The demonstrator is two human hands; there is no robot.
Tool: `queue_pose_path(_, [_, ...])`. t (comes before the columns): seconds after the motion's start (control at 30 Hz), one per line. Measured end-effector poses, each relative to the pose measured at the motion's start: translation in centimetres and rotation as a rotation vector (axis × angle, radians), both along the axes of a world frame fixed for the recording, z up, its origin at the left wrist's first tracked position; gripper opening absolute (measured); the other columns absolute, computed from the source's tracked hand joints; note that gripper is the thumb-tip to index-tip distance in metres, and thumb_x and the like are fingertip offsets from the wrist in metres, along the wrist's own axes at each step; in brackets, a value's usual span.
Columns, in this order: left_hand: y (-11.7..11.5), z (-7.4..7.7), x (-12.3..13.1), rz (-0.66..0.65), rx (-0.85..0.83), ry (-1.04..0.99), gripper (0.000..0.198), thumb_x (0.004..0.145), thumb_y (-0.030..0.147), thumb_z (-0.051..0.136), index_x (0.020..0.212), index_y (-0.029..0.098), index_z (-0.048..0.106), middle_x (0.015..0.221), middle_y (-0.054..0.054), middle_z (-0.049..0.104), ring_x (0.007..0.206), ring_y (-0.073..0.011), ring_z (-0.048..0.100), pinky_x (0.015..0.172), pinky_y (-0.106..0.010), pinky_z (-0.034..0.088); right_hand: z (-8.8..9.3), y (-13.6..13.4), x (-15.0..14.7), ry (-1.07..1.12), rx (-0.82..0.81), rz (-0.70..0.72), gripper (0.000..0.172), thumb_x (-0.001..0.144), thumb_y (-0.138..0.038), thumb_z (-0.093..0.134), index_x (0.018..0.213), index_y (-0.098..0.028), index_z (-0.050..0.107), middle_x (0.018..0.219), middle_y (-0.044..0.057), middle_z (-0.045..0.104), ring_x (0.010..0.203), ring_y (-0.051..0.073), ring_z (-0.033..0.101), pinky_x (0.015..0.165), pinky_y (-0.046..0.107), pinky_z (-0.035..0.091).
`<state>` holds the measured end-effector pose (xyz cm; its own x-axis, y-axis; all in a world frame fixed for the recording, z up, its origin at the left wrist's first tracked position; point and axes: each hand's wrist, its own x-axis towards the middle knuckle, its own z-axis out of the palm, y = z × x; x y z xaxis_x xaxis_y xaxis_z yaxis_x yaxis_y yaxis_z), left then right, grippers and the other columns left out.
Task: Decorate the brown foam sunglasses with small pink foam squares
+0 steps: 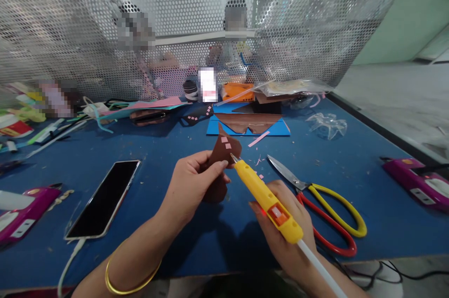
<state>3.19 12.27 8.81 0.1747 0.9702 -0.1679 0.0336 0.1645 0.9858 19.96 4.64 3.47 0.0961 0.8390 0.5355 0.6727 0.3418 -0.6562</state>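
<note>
My left hand (196, 178) pinches a cut piece of brown paper (218, 154) between thumb and fingers, above the blue table. Two small pink squares (226, 142) sit on the upper part of that paper. My right hand (289, 218) is wrapped round a yellow hot glue gun (261, 190) with a red switch; a white stick runs out of its back end. The metal nozzle points at the brown paper, close to the lower pink square; whether it touches is unclear. Just right of my right hand lie open scissors (298, 185) with one red and one yellow handle.
A phone (105, 199) with a cable lies at left. Purple devices (417, 181) sit at both sides. Behind my hands are brown paper (250, 122) on blue card (213, 127), a pink strip (258, 139) and scraps. A perforated screen (189, 3) rises behind, with people beyond it.
</note>
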Motion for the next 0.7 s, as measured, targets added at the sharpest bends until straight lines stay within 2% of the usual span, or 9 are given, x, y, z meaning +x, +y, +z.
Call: queue_pose_path(0.7, [0.03,-0.14,-0.05,-0.004,-0.009,0.014,0.017,0.076,0.033,0.075,0.084,0.018,0.076,0.060,0.000,0.069,0.047,-0.0084,0.054,0.043,-0.015,0.042,-0.27,-0.03,-0.01,0.028,0.012,-0.009,0.013,0.092,-0.032,0.057,0.084,-0.023,0.055,0.071,-0.003,0.054,0.054,0.011,0.055,0.051,0.022,0.044])
